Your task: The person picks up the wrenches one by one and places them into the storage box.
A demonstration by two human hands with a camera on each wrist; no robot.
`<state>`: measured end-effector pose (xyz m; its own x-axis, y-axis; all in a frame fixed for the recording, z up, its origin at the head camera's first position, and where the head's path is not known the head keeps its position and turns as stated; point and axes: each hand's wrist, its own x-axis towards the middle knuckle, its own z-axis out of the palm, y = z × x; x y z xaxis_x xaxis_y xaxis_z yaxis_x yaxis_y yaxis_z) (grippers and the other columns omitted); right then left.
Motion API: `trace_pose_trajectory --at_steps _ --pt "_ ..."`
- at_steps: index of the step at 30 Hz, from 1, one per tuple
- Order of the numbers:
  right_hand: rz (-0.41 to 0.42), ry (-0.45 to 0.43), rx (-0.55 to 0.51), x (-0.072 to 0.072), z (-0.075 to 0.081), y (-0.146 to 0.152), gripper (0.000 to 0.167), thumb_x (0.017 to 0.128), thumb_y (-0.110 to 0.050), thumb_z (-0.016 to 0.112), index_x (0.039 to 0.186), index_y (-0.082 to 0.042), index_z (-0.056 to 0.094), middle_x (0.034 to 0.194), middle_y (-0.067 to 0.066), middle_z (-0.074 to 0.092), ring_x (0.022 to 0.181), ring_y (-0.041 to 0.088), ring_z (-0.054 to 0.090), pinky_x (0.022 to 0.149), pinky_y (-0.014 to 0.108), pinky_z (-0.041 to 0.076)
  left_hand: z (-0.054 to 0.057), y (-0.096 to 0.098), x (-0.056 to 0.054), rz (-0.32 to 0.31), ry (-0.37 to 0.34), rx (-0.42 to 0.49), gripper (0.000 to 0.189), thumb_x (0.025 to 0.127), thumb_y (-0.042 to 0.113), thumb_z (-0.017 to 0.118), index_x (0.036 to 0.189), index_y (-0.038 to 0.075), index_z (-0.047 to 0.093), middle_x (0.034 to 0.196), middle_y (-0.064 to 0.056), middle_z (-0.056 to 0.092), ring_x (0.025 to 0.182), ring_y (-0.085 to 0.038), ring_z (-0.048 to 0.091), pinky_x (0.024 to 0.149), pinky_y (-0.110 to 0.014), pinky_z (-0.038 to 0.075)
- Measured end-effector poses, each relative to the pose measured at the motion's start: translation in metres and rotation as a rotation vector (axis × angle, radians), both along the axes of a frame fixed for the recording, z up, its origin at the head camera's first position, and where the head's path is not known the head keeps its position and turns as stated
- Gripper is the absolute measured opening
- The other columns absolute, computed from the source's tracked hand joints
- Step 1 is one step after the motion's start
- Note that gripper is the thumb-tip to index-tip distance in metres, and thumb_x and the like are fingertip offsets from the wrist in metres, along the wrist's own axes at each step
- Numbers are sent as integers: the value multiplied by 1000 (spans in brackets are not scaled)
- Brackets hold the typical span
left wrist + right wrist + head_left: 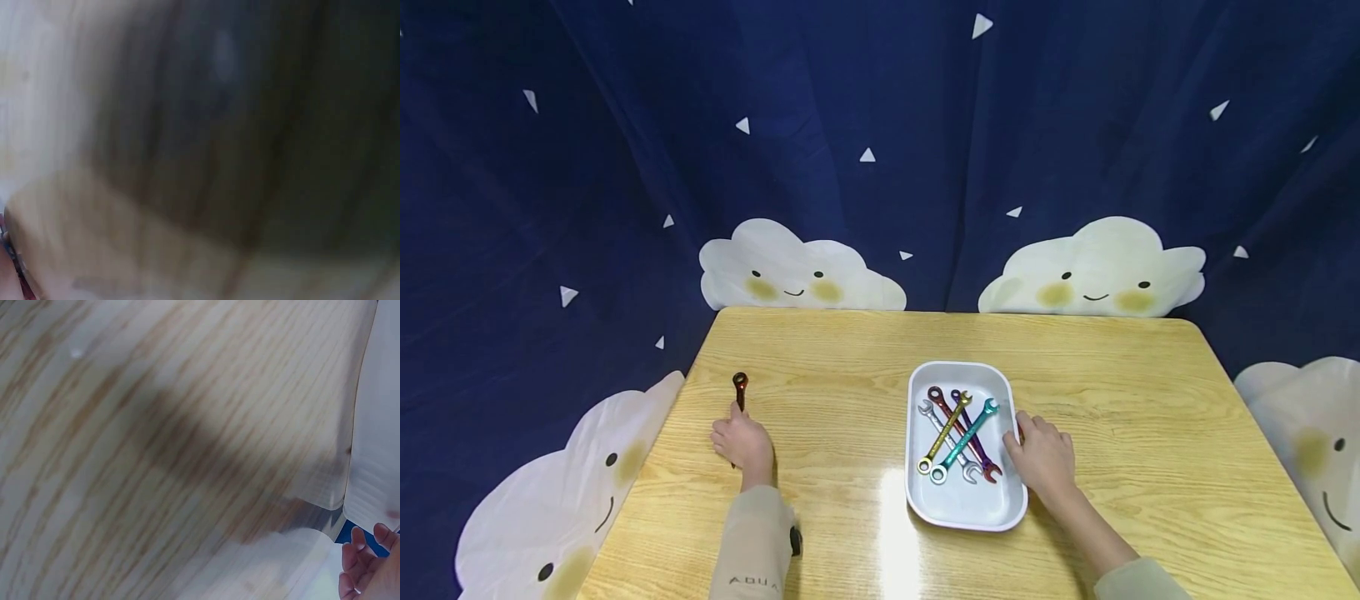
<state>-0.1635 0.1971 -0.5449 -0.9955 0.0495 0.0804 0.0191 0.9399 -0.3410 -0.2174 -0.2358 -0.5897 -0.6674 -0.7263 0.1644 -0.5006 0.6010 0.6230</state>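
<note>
On the left part of the table, my left hand holds a dark reddish combination wrench around its middle. Its ring end sticks out beyond the fingers, and the hand covers most of the shaft. To the right, a white tray contains several wrenches: gold, teal, silver, red and purple, crossing one another. Beside the tray's right wall is my right hand, its thumb overlapping the rim. The right wrist view shows those fingers loosely bent next to the tray wall.
A light wooden table lies under everything. Behind it hangs a dark blue curtain with white triangles and smiling clouds. The left wrist view is mostly dark and blurred, with a strip of wood grain.
</note>
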Motion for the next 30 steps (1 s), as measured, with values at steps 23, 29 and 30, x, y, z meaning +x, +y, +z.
trace_pose_trajectory --at_steps 23,29,30 --pt "-3 20 -6 0 -1 0 40 86 -29 51 116 -3 55 98 21 59 91 39 55 75 50 35 8 17 -3 -14 71 8 30 93 12 48 121 3 55 97 -29 47 90 -46 43 79 -53 33" --pt "1 15 -6 1 1 0 39 86 -28 51 115 -2 55 98 21 59 91 40 55 76 51 35 6 25 -4 -22 98 28 30 92 12 50 120 3 55 97 -28 48 90 -45 44 79 -53 33" --pt "1 16 -6 1 1 0 38 86 -28 51 115 -2 55 98 21 59 91 40 55 76 51 36 7 27 -5 -27 100 26 30 92 12 50 120 3 56 97 -28 49 90 -45 44 79 -54 34"
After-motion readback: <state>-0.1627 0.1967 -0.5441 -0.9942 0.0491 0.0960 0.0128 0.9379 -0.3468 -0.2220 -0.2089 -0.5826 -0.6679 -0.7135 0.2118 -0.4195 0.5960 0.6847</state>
